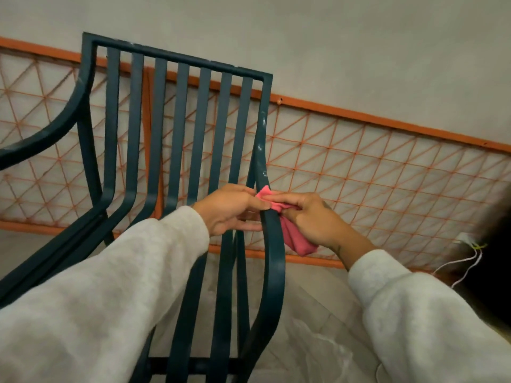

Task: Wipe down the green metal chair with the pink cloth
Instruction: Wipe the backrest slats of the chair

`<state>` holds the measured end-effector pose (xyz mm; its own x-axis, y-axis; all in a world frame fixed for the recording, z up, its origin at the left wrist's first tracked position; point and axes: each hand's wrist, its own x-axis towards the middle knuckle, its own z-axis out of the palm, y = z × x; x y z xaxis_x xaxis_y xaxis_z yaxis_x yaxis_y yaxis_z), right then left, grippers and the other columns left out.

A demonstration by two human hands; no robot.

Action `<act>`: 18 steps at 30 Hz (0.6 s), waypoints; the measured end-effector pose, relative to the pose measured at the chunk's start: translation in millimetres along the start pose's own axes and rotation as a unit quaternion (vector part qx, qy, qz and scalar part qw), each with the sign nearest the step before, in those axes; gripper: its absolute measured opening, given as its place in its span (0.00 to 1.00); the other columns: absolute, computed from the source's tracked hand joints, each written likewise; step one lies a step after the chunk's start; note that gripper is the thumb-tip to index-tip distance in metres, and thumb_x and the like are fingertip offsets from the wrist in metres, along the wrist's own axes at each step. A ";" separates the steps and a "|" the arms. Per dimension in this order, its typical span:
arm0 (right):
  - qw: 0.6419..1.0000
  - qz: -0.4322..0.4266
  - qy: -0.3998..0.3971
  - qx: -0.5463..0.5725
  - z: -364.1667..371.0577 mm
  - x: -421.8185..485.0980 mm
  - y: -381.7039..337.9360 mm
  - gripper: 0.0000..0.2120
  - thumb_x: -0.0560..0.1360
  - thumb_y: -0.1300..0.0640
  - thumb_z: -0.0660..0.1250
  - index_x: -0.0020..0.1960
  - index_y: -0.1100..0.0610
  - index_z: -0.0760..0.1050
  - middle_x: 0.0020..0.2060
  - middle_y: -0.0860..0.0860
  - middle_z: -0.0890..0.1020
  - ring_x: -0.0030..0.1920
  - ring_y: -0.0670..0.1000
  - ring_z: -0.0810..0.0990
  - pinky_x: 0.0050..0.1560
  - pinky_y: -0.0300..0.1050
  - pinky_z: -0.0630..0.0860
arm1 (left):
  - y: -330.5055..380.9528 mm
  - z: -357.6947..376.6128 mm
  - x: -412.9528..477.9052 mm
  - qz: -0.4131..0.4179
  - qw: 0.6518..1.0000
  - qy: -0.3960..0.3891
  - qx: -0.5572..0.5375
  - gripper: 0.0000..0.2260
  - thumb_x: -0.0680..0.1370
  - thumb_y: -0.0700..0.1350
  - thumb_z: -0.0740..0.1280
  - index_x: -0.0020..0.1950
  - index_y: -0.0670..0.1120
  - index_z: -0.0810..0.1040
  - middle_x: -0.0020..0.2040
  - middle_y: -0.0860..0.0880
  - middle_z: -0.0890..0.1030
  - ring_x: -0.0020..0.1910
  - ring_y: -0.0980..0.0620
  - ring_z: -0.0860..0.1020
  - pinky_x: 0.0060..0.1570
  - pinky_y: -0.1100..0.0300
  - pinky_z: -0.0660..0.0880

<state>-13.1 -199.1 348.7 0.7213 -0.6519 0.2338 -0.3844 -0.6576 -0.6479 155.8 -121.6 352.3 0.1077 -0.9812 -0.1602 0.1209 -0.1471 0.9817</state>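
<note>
Chair (177,128): it stands in the middle of the view with its slatted back toward a wall carrying an orange lattice (373,172), and its right armrest rail (272,244) curves toward the camera. The step in hand appears to be wiping that right rail where it joins the back upright. The cloth (293,236) is folded over the rail's right side, one corner showing above the rail and the bulk hanging below. The right hand (312,219) is closed on the cloth, fingers pressing it against the rail. The left hand (235,210) lies against the rail's left side, fingers extended and loosely together, gripping nothing firmly; it appears to steady the chair. Both forearms, in pale sleeves, reach forward and converge at this point. Pale smudges (261,145) mark the upright just above the cloth. The next move likely calls for sliding the cloth up over those marks, or down the rail, keeping pressure.
</note>
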 end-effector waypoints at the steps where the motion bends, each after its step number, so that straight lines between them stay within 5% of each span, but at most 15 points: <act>1: 1.000 -0.017 0.002 -0.016 1.4 2.3 1.9 0.23 0.80 0.68 0.60 0.65 0.44 0.77 0.65 0.39 0.77 0.67 0.40 0.72 0.65 0.27 0.64 | -1.3 -1.4 3.2 0.005 1.000 0.004 0.003 0.11 0.76 0.37 0.70 0.58 0.42 0.80 0.47 0.45 0.87 0.46 0.50 0.86 0.43 0.54 0.83; 9: 0.995 -0.084 0.051 0.032 0.2 30.8 40.1 0.19 0.80 0.64 0.62 0.65 0.44 0.77 0.61 0.39 0.80 0.62 0.36 0.75 0.65 0.32 0.70 | 4.5 8.1 38.9 0.035 0.995 0.084 0.047 0.16 0.73 0.43 0.75 0.60 0.46 0.80 0.49 0.46 0.86 0.44 0.52 0.85 0.34 0.61 0.80; 15: 0.989 -0.101 -0.025 0.108 -26.2 58.9 77.7 0.19 0.79 0.60 0.67 0.63 0.40 0.78 0.55 0.27 0.77 0.57 0.26 0.74 0.58 0.27 0.72 | 11.2 -0.8 65.7 0.019 0.992 0.108 0.056 0.16 0.71 0.43 0.76 0.58 0.47 0.80 0.45 0.51 0.87 0.41 0.57 0.85 0.36 0.63 0.79; 18: 0.980 -0.101 0.000 0.171 -41.5 91.5 96.6 0.19 0.79 0.61 0.66 0.58 0.36 0.79 0.54 0.31 0.81 0.55 0.33 0.78 0.56 0.34 0.76 | 15.8 -4.6 78.5 -0.011 0.993 0.111 0.030 0.17 0.73 0.39 0.73 0.61 0.47 0.78 0.42 0.53 0.87 0.41 0.58 0.85 0.35 0.63 0.81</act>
<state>-8.2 -337.9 337.6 0.7623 -0.5222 0.3825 -0.0191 -0.6088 -0.7931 170.7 -200.4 354.7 0.3217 -0.9268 -0.1938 0.0666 -0.1820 0.9810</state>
